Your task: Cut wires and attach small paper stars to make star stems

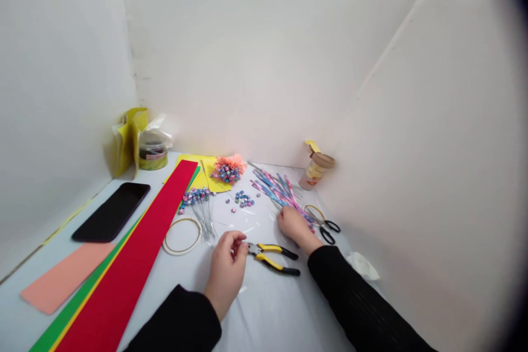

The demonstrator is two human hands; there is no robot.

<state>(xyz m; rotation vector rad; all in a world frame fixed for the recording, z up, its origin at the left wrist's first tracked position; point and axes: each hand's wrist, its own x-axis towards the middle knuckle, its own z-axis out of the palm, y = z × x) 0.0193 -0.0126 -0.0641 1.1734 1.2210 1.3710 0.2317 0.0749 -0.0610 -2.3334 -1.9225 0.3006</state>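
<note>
My left hand [227,264] is closed, thumb and fingertips pressed together beside the jaws of the pliers [274,257]; anything between them is too small to make out. The yellow-and-black pliers lie on the table with their handles apart. Over the near end of a bundle of pink and blue paper strips [280,190] rests my right hand [293,224], its fingers curled and their tips hidden. Small folded paper stars [244,198] lie loose beyond the pliers. More stars on thin wire stems [203,209] lie to the left.
Scissors [325,229] and a lidded cup [317,170] stand at the right. On the left are a tape roll [182,236], long red paper [140,256], a phone [112,212] and a jar [153,154]. An orange flower bunch [230,168] sits at the back. White walls enclose the table.
</note>
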